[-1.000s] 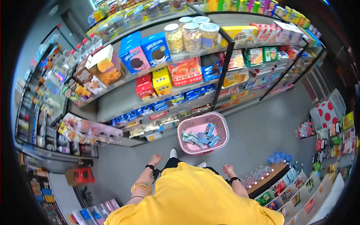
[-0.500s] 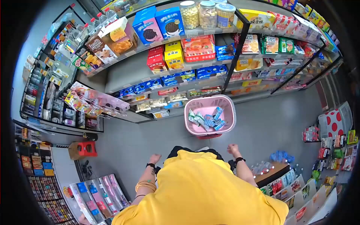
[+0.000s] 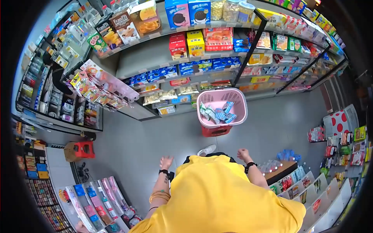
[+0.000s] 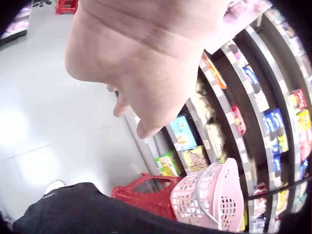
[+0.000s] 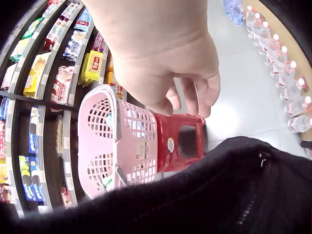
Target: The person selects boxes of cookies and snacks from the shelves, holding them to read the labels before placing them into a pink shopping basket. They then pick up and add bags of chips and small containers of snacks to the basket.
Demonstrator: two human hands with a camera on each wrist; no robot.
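Note:
My left hand (image 3: 166,162) hangs in front of my body with relaxed fingers and nothing in them. In the left wrist view the same hand (image 4: 141,63) shows its palm side above the floor. My right hand (image 3: 244,154) also holds nothing; in the right wrist view its fingers (image 5: 202,95) hang loosely bent. Ahead of both hands a pink basket (image 3: 244,112) sits on a red stool (image 3: 216,131). Inside the basket lie several small blue-and-white packets (image 3: 220,113) and some greenish-white packets (image 3: 209,113). Both hands are apart from the basket.
Shelves with snack boxes (image 3: 194,44) run behind the basket. A rack of hanging packets (image 3: 101,87) juts out at left. Water bottles (image 3: 270,167) and a divided display (image 3: 311,194) stand at right. Another red stool (image 3: 84,149) is at far left, on the grey floor (image 3: 128,139).
The person has stepped along the shelves, so the basket appears farther right and higher than a second ago. The left hand's fingers have loosened and spread; the right hand's have relaxed too.

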